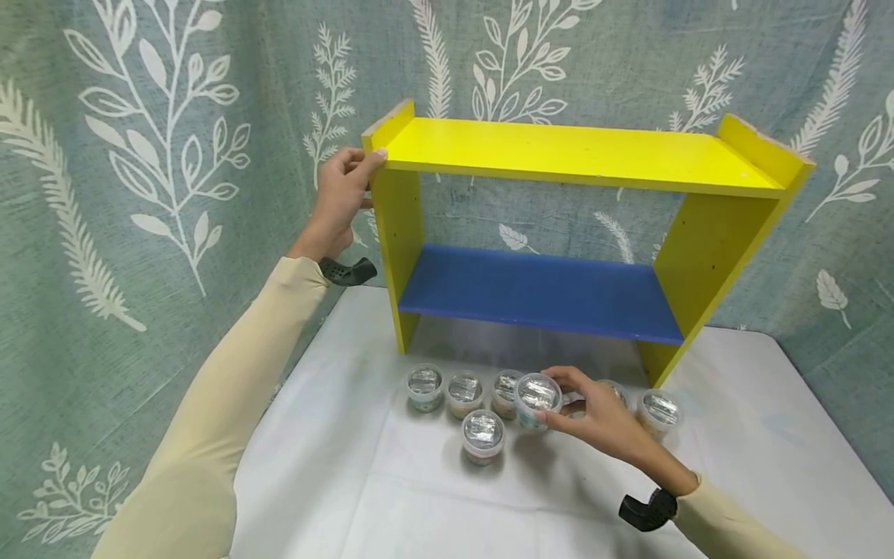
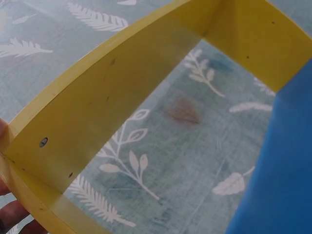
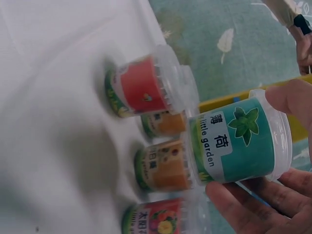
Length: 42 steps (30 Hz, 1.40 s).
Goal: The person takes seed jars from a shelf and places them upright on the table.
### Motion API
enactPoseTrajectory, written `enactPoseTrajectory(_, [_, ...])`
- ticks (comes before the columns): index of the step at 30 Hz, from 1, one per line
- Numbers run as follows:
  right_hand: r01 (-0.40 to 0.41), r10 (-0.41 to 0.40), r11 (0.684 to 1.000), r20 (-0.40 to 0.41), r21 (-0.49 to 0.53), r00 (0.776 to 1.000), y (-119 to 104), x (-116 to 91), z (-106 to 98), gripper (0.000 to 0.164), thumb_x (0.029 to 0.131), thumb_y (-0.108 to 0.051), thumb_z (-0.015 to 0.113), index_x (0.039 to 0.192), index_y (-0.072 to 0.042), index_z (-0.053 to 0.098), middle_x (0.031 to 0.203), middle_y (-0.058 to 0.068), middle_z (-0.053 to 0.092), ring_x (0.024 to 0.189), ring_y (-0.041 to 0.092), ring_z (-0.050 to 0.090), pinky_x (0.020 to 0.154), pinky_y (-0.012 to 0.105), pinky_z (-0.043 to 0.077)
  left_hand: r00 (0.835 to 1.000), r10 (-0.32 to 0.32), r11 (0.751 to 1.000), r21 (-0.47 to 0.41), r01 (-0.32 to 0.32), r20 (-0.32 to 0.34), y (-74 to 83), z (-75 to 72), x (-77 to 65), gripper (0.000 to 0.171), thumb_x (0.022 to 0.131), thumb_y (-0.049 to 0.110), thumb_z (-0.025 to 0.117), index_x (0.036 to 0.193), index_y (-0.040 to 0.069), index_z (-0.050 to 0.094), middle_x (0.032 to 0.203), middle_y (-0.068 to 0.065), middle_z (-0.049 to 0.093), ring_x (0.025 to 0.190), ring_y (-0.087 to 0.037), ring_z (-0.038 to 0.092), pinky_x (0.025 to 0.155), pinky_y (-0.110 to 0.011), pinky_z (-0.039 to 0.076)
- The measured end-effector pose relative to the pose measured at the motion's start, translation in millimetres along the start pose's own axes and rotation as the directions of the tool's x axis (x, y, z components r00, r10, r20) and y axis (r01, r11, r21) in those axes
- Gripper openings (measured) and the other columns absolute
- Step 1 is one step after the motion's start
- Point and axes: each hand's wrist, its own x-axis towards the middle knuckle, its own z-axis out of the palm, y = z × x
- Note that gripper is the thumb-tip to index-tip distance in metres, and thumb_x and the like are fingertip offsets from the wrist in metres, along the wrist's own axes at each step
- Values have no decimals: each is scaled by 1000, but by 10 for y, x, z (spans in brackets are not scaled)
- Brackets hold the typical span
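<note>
My left hand (image 1: pixel 342 190) grips the top left corner of a yellow wooden shelf unit (image 1: pixel 580 155), thumb on the front edge and fingers behind the side panel. Its fingertips show at the lower left edge of the left wrist view. With thumb and fingers, my right hand (image 1: pixel 604 419) holds a small clear-lidded plastic cup (image 3: pixel 239 139) with a green leaf label reading "little garden", raised above the table. Beside it stand similar cups: a red-labelled one (image 3: pixel 141 85), an orange-labelled one (image 3: pixel 163 165), and one with a flower picture (image 3: pixel 156 217).
More lidded cups (image 1: pixel 424 387) stand in a loose row before the shelf unit, one (image 1: pixel 483 436) nearer me and one (image 1: pixel 659 411) far right. A blue board (image 1: pixel 538 291) spans the unit. Under everything is a white-covered table (image 1: pixel 314 466), with a leaf-patterned curtain (image 1: pixel 265 116) behind.
</note>
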Motion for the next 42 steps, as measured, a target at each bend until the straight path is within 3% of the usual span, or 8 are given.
enactPoseTrajectory(10, [16,-16,1000,4,-6,1000,64,-160,56,61,86,-36,86,137,-18,57,122,-2,69,101,16,67,81,33,59,1000,-6,1000,8,6,2,-14,12,11,44,97,49,69,125,15,63,113,-3,60,104,-22,62,84,-37,49])
enactPoseTrajectory(34, [15,-16,1000,44,27,999,278,-372,287,69,84,-31,88,137,-1,57,127,8,64,102,27,65,77,32,61,1000,3,1000,-7,-3,3,-20,-20,-9,43,97,48,69,123,15,63,114,-5,61,103,-22,61,83,-37,48])
enactPoseTrajectory(42, [16,-17,1000,41,13,999,313,-386,324,70,83,-34,89,137,-2,57,127,3,63,103,24,65,79,30,60,1000,12,1000,-12,-12,7,-23,-9,9,42,97,48,69,123,15,63,114,-4,61,102,-22,61,82,-37,48])
